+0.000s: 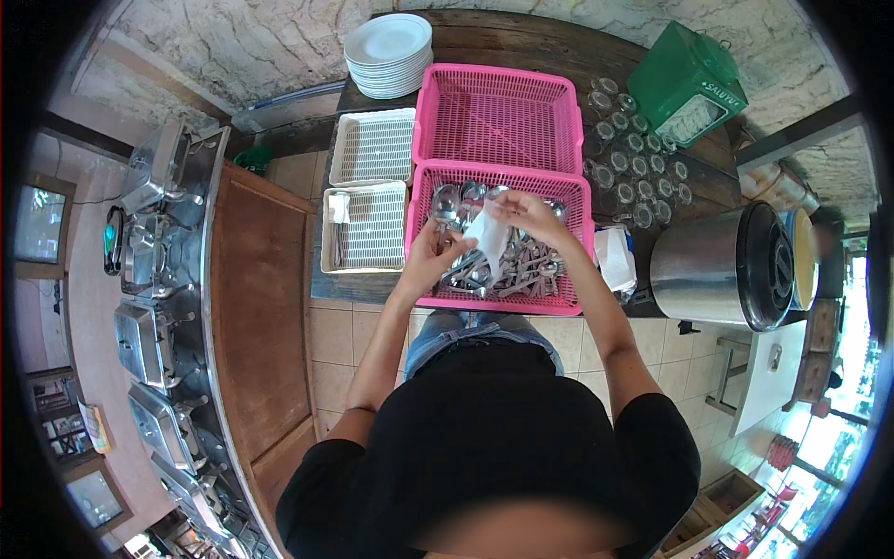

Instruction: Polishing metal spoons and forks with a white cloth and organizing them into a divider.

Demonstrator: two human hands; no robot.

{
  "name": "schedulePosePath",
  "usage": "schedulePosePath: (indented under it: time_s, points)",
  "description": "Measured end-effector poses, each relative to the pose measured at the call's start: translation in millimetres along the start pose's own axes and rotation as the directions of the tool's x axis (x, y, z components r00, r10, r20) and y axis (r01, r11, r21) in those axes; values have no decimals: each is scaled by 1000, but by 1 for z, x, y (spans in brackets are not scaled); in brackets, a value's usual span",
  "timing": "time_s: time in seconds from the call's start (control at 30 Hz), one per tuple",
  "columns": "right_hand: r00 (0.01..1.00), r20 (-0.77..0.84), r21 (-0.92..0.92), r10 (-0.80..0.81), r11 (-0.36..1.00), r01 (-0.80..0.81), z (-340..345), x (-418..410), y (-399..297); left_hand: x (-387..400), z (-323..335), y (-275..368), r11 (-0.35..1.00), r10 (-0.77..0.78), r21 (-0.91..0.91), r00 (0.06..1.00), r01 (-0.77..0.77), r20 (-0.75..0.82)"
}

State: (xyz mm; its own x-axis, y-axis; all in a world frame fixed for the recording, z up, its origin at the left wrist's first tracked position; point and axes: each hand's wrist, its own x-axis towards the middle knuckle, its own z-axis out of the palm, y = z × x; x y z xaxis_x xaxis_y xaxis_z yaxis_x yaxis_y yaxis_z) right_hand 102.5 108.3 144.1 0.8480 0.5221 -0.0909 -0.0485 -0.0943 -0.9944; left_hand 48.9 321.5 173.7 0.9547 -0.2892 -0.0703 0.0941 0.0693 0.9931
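A pink plastic basket full of loose metal cutlery stands right before me. Over its left side, my left hand is closed around a metal spoon, bowl pointing away from me. The left thumb reaches the edge of a white paper napkin. My right hand pinches that napkin near its top, and the paper hangs over the cutlery. How much of the spoon's handle lies in the left hand is hidden by the fingers.
Left of the pink basket, a cream basket holds cutlery in a white paper wrap. Beyond are another cream basket, a second pink basket and stacked white plates. Glasses, napkins and a steel pot stand right.
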Motion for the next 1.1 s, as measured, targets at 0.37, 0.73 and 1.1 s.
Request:
schedulePosePath:
  time_s: [0.37,0.73,1.1]
  points:
    - [989,-119,-149,-89,986,70,16,9,-34,-14,4,0,979,-119,157,991,126,-54]
    - [993,-107,-218,50,973,-73,32,9,-29,-7,-6,-34,867,-254,404,956,291,-144]
    - [995,23,-149,99,984,-95,44,15,1,-3,-21,-76,946,-220,-214,968,242,122]
